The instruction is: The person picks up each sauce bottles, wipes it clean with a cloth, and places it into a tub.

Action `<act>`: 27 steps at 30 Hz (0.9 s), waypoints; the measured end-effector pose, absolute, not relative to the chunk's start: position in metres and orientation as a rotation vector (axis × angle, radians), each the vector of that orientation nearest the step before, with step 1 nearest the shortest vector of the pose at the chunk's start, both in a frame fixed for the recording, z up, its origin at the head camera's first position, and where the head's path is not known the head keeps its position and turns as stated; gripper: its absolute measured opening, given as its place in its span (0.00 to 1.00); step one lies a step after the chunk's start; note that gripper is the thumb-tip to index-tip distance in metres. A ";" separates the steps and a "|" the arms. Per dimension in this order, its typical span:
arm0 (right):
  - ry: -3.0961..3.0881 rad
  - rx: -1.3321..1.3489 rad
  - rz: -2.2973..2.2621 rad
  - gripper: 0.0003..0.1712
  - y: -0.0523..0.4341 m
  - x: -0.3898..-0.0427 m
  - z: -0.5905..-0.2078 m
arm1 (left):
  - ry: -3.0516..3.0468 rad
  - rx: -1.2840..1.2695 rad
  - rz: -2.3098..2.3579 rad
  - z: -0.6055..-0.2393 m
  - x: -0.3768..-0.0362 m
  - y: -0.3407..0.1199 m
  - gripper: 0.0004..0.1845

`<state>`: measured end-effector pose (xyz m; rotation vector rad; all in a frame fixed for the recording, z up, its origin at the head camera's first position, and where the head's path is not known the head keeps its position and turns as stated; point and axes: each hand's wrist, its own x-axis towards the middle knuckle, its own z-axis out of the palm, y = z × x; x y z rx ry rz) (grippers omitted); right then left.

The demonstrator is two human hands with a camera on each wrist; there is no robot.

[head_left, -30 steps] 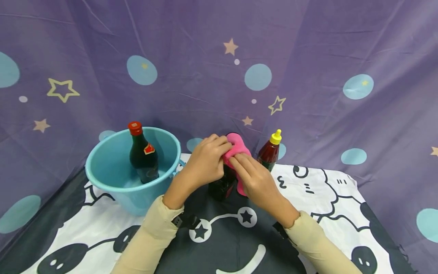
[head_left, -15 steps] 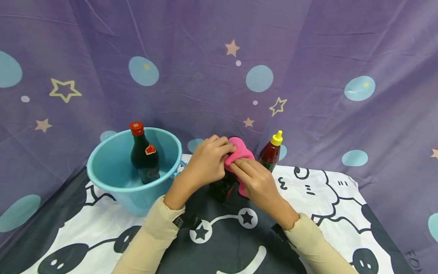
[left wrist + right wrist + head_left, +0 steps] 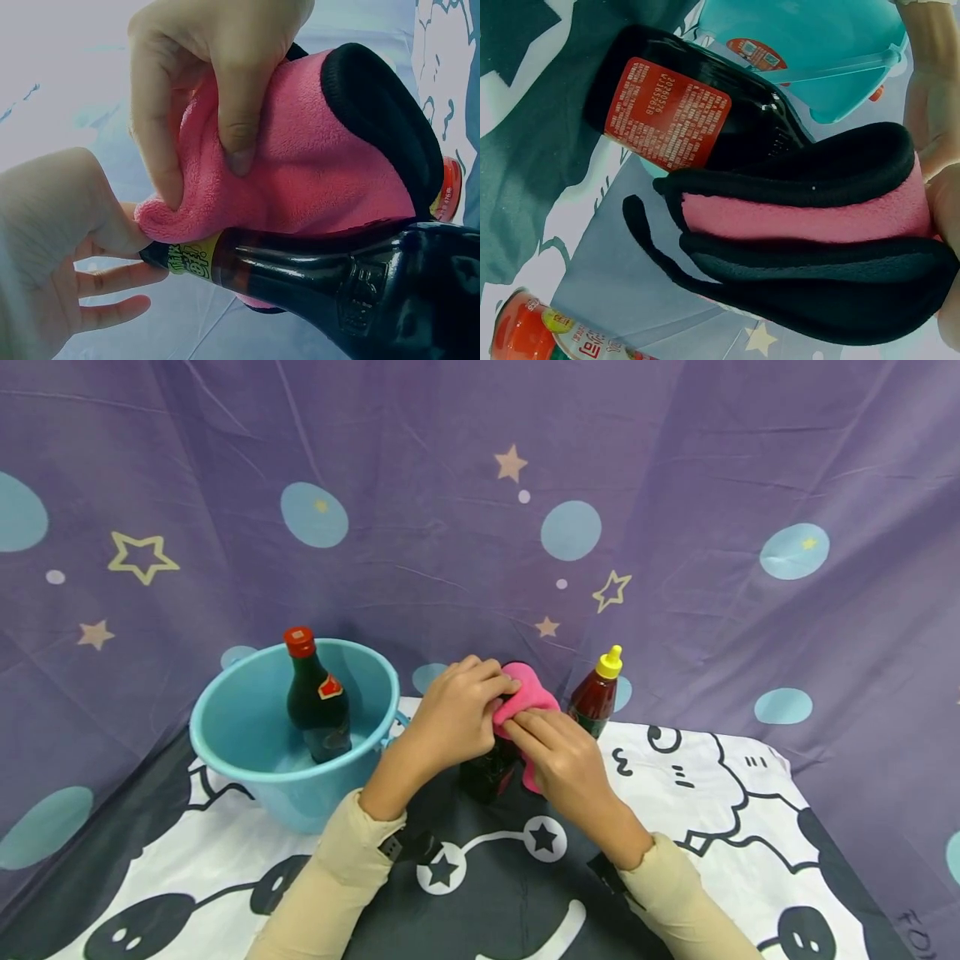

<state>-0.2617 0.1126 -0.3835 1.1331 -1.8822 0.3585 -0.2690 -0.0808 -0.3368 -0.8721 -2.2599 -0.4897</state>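
A dark glass bottle (image 3: 486, 774) with a red label (image 3: 667, 112) stands on the patterned tablecloth. A pink cloth (image 3: 531, 688) with a black edge (image 3: 802, 217) is draped over its neck and top. My left hand (image 3: 456, 714) curls over the bottle's top and grips the cloth there. My right hand (image 3: 561, 753) pinches the cloth from the right side. In the left wrist view, a thumb and fingers (image 3: 238, 120) squeeze the pink cloth (image 3: 300, 172) just above the bottle's neck (image 3: 300, 274). The bottle's cap is hidden under the cloth.
A light blue bucket (image 3: 300, 797) stands at the left, with a dark red-capped bottle (image 3: 315, 702) upright inside. A red sauce bottle with a yellow cap (image 3: 596, 693) stands just right of the hands. A purple curtain closes off the back and sides.
Both hands stay on the cloth at the bottle's top. My right fingers have slid slightly down the cloth; the bottles and bucket have not moved.
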 end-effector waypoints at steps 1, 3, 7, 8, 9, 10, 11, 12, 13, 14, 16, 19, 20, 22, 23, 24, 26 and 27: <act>-1.886 1.133 0.358 0.14 0.113 -0.262 -0.384 | -2.261 -0.875 -0.494 -0.337 -0.269 -0.081 0.13; -1.887 1.136 0.358 0.14 0.114 -0.263 -0.385 | -2.261 -0.879 -0.501 -0.337 -0.270 -0.081 0.13; -1.890 1.159 0.342 0.14 0.115 -0.264 -0.384 | -2.269 -0.885 -0.520 -0.337 -0.270 -0.082 0.12; -1.893 1.165 0.331 0.15 0.115 -0.264 -0.384 | -2.272 -0.883 -0.524 -0.337 -0.270 -0.083 0.12; -1.896 1.172 0.321 0.16 0.116 -0.264 -0.384 | -2.273 -0.882 -0.528 -0.337 -0.270 -0.083 0.12; -1.900 1.179 0.308 0.16 0.116 -0.264 -0.384 | -2.275 -0.881 -0.533 -0.337 -0.270 -0.083 0.12; -1.906 1.185 0.294 0.17 0.117 -0.264 -0.384 | -2.276 -0.880 -0.534 -0.337 -0.270 -0.083 0.12; -1.910 1.190 0.281 0.18 0.118 -0.264 -0.385 | -2.277 -0.878 -0.537 -0.337 -0.271 -0.082 0.12; -1.913 1.196 0.272 0.18 0.118 -0.264 -0.385 | -2.277 -0.877 -0.539 -0.337 -0.271 -0.082 0.12; -1.915 1.204 0.263 0.19 0.118 -0.264 -0.385 | -2.277 -0.877 -0.540 -0.337 -0.271 -0.082 0.12; -1.921 1.214 0.251 0.19 0.119 -0.264 -0.385 | -2.276 -0.877 -0.541 -0.337 -0.271 -0.082 0.11; -1.926 1.228 0.242 0.20 0.119 -0.264 -0.385 | -2.274 -0.872 -0.539 -0.337 -0.271 -0.082 0.11; -1.926 1.231 0.239 0.20 0.120 -0.264 -0.386 | -2.273 -0.870 -0.539 -0.337 -0.271 -0.082 0.11; -1.928 1.234 0.229 0.20 0.120 -0.263 -0.386 | -2.272 -0.867 -0.537 -0.338 -0.271 -0.082 0.11; -1.926 1.237 0.224 0.20 0.119 -0.263 -0.386 | -2.271 -0.866 -0.537 -0.338 -0.271 -0.082 0.11; -1.923 1.238 0.218 0.20 0.119 -0.263 -0.386 | -2.270 -0.865 -0.537 -0.338 -0.271 -0.082 0.11; -1.926 1.240 0.203 0.20 0.119 -0.263 -0.386 | -2.270 -0.865 -0.537 -0.338 -0.271 -0.082 0.11; -1.929 1.241 0.194 0.20 0.118 -0.263 -0.385 | -2.273 -0.864 -0.536 -0.338 -0.271 -0.082 0.11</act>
